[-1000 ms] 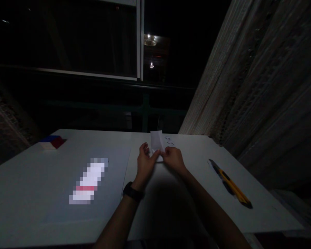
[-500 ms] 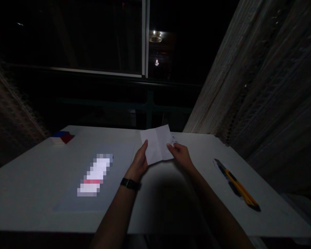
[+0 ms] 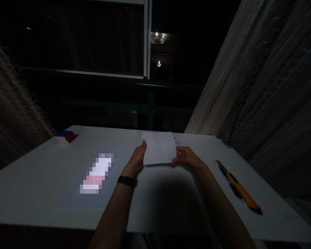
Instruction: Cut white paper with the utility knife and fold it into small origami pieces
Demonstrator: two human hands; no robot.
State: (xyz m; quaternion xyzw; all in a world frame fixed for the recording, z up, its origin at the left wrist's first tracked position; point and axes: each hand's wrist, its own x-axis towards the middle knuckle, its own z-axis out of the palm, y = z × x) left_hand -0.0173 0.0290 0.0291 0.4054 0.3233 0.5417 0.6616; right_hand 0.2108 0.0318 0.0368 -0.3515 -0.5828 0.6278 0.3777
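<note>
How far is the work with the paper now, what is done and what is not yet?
Done: the white paper is off the table and looks flat. In hand: the left hand and right hand hold its two side edges. Left: the yellow utility knife lies untouched to the right.

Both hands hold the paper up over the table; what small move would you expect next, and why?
Probably lowering the paper flat onto the table. The left hand and right hand pinch its side edges, it looks opened out, and the table under it is bare. Just a guess.
</note>
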